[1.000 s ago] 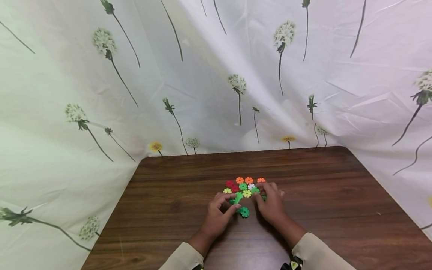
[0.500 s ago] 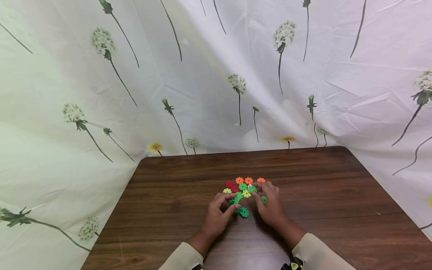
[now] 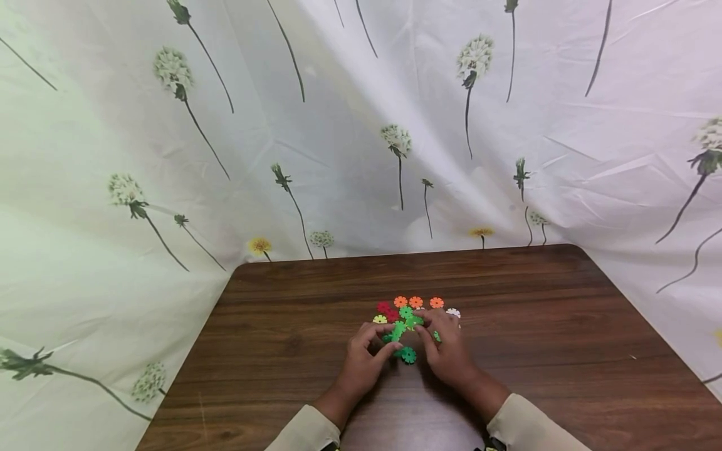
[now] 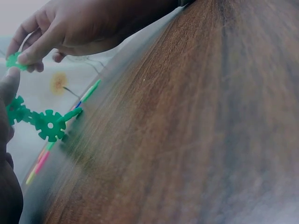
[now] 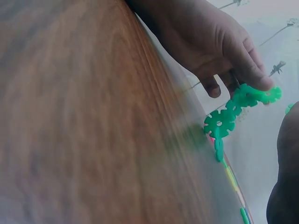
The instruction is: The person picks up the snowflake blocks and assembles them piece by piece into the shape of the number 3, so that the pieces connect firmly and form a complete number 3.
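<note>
A flowery cloth (image 3: pixel 350 163) hangs behind a brown table (image 3: pixel 282 351). Low in the middle of the head view, the left hand (image 3: pixel 363 358) pinches joined green wheels (image 3: pixel 398 328); the right hand (image 3: pixel 449 352) pinches another green wheel (image 3: pixel 416 319).

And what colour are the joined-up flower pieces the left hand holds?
Green. The joined-up flower pieces show best in the right wrist view.

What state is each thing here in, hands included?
Left hand: pinching the green chain
Green chain: linked discs, held
Right hand: pinching a single green disc
Single green disc: not joined to chain
Loose green disc: lying flat
Orange discs: three, lying flat
Red discs: two, lying flat
Yellow disc: lying flat
Rightmost white disc: lying flat
Floral cloth: creased
</note>
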Tool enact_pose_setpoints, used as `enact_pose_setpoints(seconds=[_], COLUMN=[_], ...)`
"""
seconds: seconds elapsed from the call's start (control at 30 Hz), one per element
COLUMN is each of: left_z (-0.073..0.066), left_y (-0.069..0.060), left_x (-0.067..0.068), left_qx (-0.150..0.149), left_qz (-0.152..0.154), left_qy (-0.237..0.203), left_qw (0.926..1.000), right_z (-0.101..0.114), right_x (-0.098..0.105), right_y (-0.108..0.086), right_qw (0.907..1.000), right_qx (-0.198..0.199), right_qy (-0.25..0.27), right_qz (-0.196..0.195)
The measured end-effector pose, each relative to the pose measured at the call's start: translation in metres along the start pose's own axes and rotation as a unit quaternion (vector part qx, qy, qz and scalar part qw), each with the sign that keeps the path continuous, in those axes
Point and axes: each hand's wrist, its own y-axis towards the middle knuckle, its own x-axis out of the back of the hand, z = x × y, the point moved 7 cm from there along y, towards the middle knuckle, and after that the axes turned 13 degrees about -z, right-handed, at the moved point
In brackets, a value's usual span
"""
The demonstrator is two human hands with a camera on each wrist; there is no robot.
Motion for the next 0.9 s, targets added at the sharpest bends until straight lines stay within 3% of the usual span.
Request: enact_pose_setpoints(seconds=[0.2,0.43,0.73,0.9], left_z=[0.002,0.003,0.005,0.003], left_y=[0.000,-0.001,0.000,0.000], left_x=[0.000,-0.001,-0.002,-0.002], left_qx=[0.020,-0.008,0.011,-0.005], left_qz=[0.005,0.012,0.021,0.020], left_qy=[0.011,0.023,0.030,0.025], left_qw=[0.9997,0.9996,0.9993,0.9995], right_z=[0.005,0.010,0.010,0.012], right_x=[-0.003,-0.005,-0.008,-0.008], right_y=[0.000,0.000,-0.001,-0.001], right_qw=[0.9999,0.9996,0.9984,0.9970], right_qx=[0.000,0.019,0.025,0.028], right_qy=[0.012,0.012,0.030,0.054], right_qz=[0.012,0.019,0.040,0.048])
